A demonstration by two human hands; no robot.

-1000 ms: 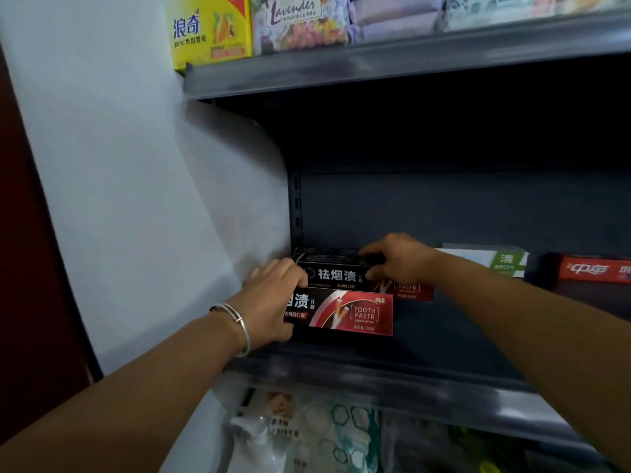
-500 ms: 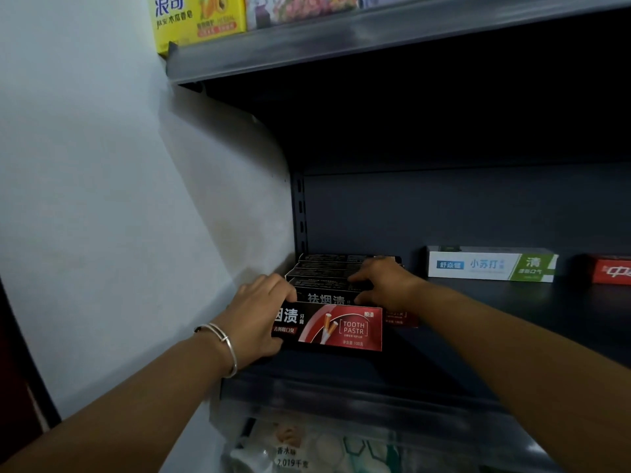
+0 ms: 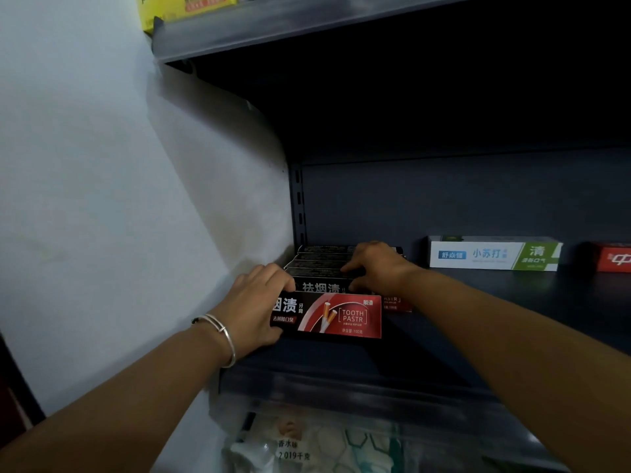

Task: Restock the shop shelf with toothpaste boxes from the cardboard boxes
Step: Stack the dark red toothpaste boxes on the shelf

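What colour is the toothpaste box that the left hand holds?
Black and red, with white lettering, on the front toothpaste box; seen in the head view.

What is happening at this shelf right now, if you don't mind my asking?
A person is stocking black-and-red toothpaste boxes at the shelf's left end. The left hand grips the front box; the right hand rests on the row behind. A white-green box and a red box sit farther right.
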